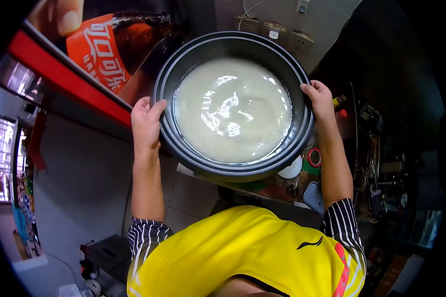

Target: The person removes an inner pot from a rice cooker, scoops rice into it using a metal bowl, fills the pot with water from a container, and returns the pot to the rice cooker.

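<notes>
Both my hands hold a large round dark rice cooker pot (223,171) out in front of me. Inside it lies whitish rice under cloudy water (233,114), whose surface shows bright reflections and ripples. My left hand (147,121) grips the rim on the left, thumb on top and fingers curled around the outside. On the right, my right hand (319,101) grips the opposite rim, its thumb over the edge. The undersides of the fingers are partly hidden by the pot.
Beneath and right of the pot is a cluttered table (267,190) with scissors (292,190), a red tape roll (314,157) and a bluish lid (313,198). A red-edged cola cabinet (74,79) stands left. Wall sockets (274,34) are behind. A dark stool (109,257) stands lower left.
</notes>
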### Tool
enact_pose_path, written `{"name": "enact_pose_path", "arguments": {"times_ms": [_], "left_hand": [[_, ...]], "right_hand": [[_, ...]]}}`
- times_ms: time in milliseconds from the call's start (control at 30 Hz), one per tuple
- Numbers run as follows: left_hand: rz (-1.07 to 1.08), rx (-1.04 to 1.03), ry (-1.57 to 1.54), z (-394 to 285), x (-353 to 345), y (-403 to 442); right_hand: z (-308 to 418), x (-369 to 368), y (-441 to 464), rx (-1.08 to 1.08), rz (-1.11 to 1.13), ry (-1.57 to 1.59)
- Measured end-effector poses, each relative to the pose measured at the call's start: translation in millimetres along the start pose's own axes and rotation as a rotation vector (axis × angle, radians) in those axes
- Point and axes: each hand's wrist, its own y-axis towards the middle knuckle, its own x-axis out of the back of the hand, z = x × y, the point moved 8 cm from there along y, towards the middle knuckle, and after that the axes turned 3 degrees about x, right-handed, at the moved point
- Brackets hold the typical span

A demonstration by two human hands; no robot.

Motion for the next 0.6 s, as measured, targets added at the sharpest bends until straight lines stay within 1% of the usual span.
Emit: {"name": "enact_pose_path", "arguments": {"times_ms": [233, 300, 367, 500, 600], "left_hand": [[0.03, 0.052, 0.037, 33.4, -8.1, 65.5], [0.027, 0.065, 0.049, 37.1, -8.8, 80.0], [0.032, 0.102, 0.058, 42.8, -10.2, 80.7], [0.04, 0.099, 0.072, 63.9, -7.3, 94.0], [0.037, 0.096, 0.157, 80.1, -1.4, 100.8]], "right_hand": [[-30.1, -11.5, 31.8, -0.072, -0.055, -0.044], [-32.1, -18.3, 43.9, -0.062, -0.061, -0.038], [-39.3, -18.6, 42.7, -0.077, -0.073, -0.041], [-58.0, -21.6, 48.2, -0.097, -0.081, -0.043], [-80.5, -22.4, 55.1, -0.103, -0.053, -0.076]]}}
